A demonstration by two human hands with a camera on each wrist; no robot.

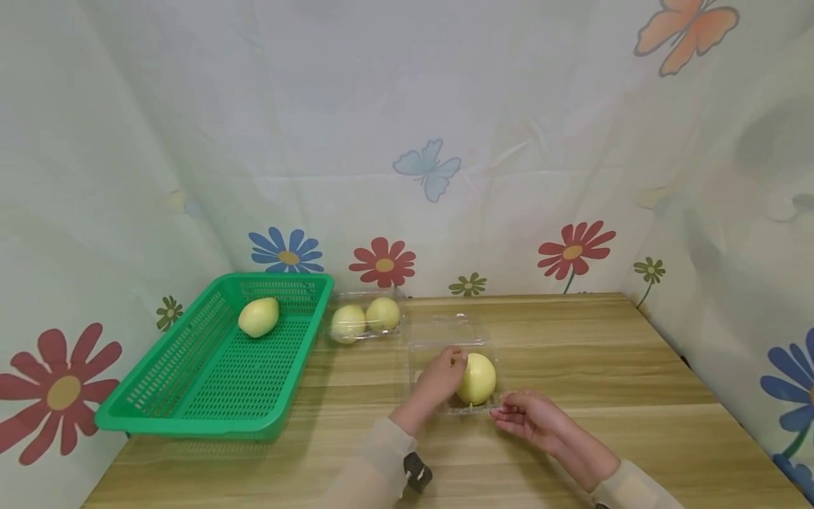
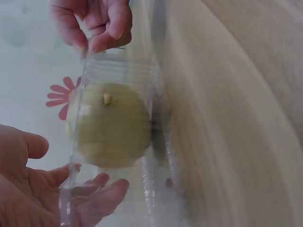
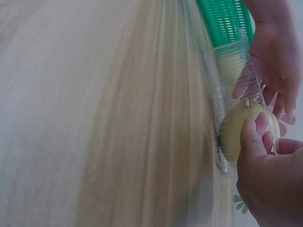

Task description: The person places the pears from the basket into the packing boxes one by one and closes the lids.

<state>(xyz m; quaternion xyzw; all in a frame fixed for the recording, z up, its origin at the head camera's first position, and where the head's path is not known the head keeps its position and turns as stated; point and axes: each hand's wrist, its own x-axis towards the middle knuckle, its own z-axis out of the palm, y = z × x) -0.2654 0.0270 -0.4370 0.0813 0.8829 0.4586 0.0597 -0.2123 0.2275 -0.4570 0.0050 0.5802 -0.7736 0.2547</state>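
Observation:
A yellow-green pear [image 1: 478, 379] with a short stem sits in the right part of a clear plastic box [image 2: 125, 68], whose lid [image 1: 448, 328] lies folded back. My left hand [image 1: 441, 375] reaches into the box's left part beside the pear. In the left wrist view its fingers [image 2: 106, 201] look loosely extended, with the pear apart from them. At the box's front right corner, my right hand [image 1: 531, 422] pinches the rim between thumb and fingers, as the right wrist view also shows.
A green plastic basket [image 1: 191, 426] on the left holds one pear [image 1: 258, 317]. Between basket and open box, farther back, stands another clear box [image 1: 367, 334] with two pears [image 1: 384, 314]. A flower-patterned curtain [image 1: 356, 127] hangs behind the wooden table [image 1: 598, 353].

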